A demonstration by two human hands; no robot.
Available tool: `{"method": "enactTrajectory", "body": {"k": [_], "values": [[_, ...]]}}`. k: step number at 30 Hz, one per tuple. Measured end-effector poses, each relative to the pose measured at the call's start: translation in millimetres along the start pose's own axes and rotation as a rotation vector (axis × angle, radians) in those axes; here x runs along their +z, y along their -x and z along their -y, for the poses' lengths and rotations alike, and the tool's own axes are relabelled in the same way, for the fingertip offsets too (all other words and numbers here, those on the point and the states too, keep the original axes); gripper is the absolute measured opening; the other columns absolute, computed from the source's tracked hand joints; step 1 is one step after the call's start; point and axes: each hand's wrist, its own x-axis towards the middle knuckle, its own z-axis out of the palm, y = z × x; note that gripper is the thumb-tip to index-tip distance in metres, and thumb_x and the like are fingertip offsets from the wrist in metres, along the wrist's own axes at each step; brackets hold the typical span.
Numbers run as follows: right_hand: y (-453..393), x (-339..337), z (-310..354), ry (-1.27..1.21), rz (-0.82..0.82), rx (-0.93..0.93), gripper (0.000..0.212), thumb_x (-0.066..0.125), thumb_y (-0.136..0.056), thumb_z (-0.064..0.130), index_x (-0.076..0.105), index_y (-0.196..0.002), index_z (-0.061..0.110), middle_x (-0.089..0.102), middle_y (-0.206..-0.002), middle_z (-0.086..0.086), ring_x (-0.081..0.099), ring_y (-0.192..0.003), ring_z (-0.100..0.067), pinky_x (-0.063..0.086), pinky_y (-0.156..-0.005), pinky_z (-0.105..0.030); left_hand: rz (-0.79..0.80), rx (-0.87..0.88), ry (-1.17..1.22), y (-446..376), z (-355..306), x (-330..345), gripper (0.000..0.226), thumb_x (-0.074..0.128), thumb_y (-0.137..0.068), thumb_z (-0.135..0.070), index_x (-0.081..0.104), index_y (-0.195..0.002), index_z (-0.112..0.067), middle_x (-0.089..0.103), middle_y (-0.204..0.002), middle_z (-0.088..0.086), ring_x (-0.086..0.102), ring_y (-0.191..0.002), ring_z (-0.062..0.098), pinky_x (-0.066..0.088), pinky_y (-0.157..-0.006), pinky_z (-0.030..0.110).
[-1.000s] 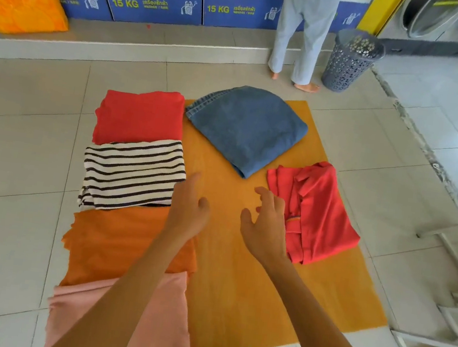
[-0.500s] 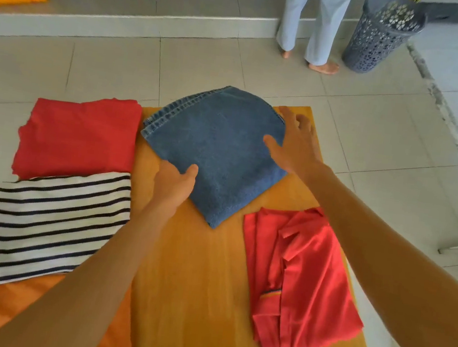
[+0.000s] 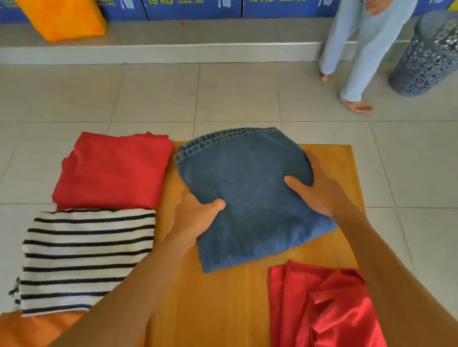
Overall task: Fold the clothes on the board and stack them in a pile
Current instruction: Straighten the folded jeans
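From the head view, we see the folded denim piece (image 3: 248, 196) lying at the far end of the orange board (image 3: 213, 315), set at an angle. Our left hand (image 3: 195, 218) grips its near-left edge, thumb on top, the other fingers hidden beneath the cloth. Our right hand (image 3: 316, 188) clamps the right edge the same way — thumb pressed on the denim, fingers curled around the side. Beside the board's left edge lie the red fold (image 3: 112, 170), the striped shirt (image 3: 84, 259) and an orange garment (image 3: 38, 331); a red shirt (image 3: 333, 327) lies unfolded at the near right. The risk, as we judge it, is the heavy fold sagging open between our grips if we lift it — or it landing askew on a soft stack.
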Motion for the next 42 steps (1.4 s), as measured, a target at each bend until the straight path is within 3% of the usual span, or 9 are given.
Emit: {"method": "enactTrajectory", "body": {"k": [4, 7, 11, 17, 22, 27, 31, 38, 42], "values": [[14.8, 10.0, 15.5, -0.169, -0.177, -0.036, 0.063, 0.064, -0.087, 0.054, 0.037, -0.142, 0.042, 0.056, -0.129, 0.016, 0.057, -0.111, -0.014, 0.043, -0.087, -0.029, -0.016, 0.316, -0.091, -3.2, -22.7, -16.7, 0.069, 0.072, -0.074, -0.027, 0.044, -0.137, -0.034, 0.06, -0.121, -0.017, 0.059, -0.105, -0.003, 0.05, -0.087, 0.022], [15.0, 19.9, 35.8, -0.237, -0.293, -0.063, 0.059, 0.064, -0.087, 0.052, 0.04, -0.14, 0.041, 0.057, -0.125, 0.019, 0.054, -0.105, -0.006, 0.046, -0.086, -0.026, -0.032, 0.346, -0.159, -15.2, -39.0, -36.7, 0.052, 0.069, -0.075, -0.028, 0.049, -0.123, -0.032, 0.059, -0.103, -0.023, 0.061, -0.086, -0.011, 0.05, -0.064, 0.011], [7.9, 45.3, 58.9, -0.285, -0.312, -0.065, 0.068, 0.06, -0.091, 0.052, 0.03, -0.15, 0.036, 0.055, -0.138, 0.011, 0.056, -0.112, -0.009, 0.043, -0.084, -0.022, -0.089, 0.328, -0.251, -34.9, -48.3, -62.9, 0.04, 0.069, -0.078, -0.03, 0.047, -0.11, -0.032, 0.057, -0.094, -0.022, 0.06, -0.083, -0.001, 0.046, -0.061, 0.021], [9.4, 78.8, 59.4, -0.06, -0.308, 0.049, 0.068, 0.054, -0.095, 0.05, 0.025, -0.153, 0.028, 0.063, -0.127, -0.004, 0.064, -0.106, -0.03, 0.054, -0.08, -0.042, -0.098, 0.234, -0.455, -45.9, -15.9, -64.1, 0.045, 0.068, -0.088, -0.034, 0.051, -0.124, -0.012, 0.061, -0.118, 0.004, 0.061, -0.106, 0.026, 0.052, -0.087, 0.047], [6.3, 73.8, 53.7, 0.0, -0.242, 0.082, 0.068, 0.053, -0.094, 0.055, 0.025, -0.151, 0.03, 0.066, -0.118, -0.005, 0.065, -0.1, -0.031, 0.057, -0.076, -0.047, -0.252, 0.258, -0.505, -30.2, -18.5, -51.7, 0.057, 0.067, -0.088, -0.033, 0.044, -0.134, -0.007, 0.056, -0.127, 0.013, 0.057, -0.115, 0.033, 0.051, -0.09, 0.052], [17.7, 57.2, 49.2, -0.077, -0.082, 0.064, 0.074, 0.061, -0.093, 0.043, 0.022, -0.154, 0.029, 0.057, -0.138, -0.005, 0.059, -0.118, -0.031, 0.053, -0.092, -0.046, -0.327, 0.251, -0.621, 12.0, -13.0, -35.8, 0.084, 0.068, -0.083, -0.025, 0.022, -0.152, -0.011, 0.028, -0.151, 0.02, 0.031, -0.137, 0.039, 0.033, -0.11, 0.053], [56.1, 14.3, 25.3, -0.096, -0.185, 0.138, 0.057, 0.066, -0.089, 0.034, 0.048, -0.143, 0.025, 0.061, -0.129, -0.009, 0.06, -0.112, -0.021, 0.044, -0.077, -0.026, -0.295, 0.372, -0.687, 69.3, 9.8, -6.8, 0.075, 0.064, -0.085, -0.031, 0.029, -0.15, -0.02, 0.001, -0.163, 0.016, 0.003, -0.151, 0.033, 0.01, -0.12, 0.051], [189.5, -44.8, -42.9, -0.058, -0.378, 0.345, 0.038, 0.065, -0.087, 0.041, 0.065, -0.123, 0.031, 0.062, -0.119, -0.005, 0.059, -0.106, -0.02, 0.048, -0.093, -0.038, 0.218, 0.295, -0.452, 158.1, 52.0, 67.3, 0.06, 0.058, -0.09, -0.052, 0.046, -0.135, -0.013, 0.058, -0.129, 0.009, 0.053, -0.124, 0.028, 0.045, -0.1, 0.037], [253.9, -30.7, -76.9, -0.113, -0.379, 0.568, 0.052, 0.067, -0.086, 0.047, 0.053, -0.135, 0.033, 0.061, -0.126, -0.009, 0.059, -0.114, -0.023, 0.049, -0.089, -0.038, 0.397, 0.206, -0.336, 191.6, 62.4, 105.3, 0.098, 0.062, -0.077, -0.07, 0.032, -0.148, -0.009, 0.053, -0.14, 0.008, 0.05, -0.131, 0.024, 0.042, -0.108, 0.038]]}}
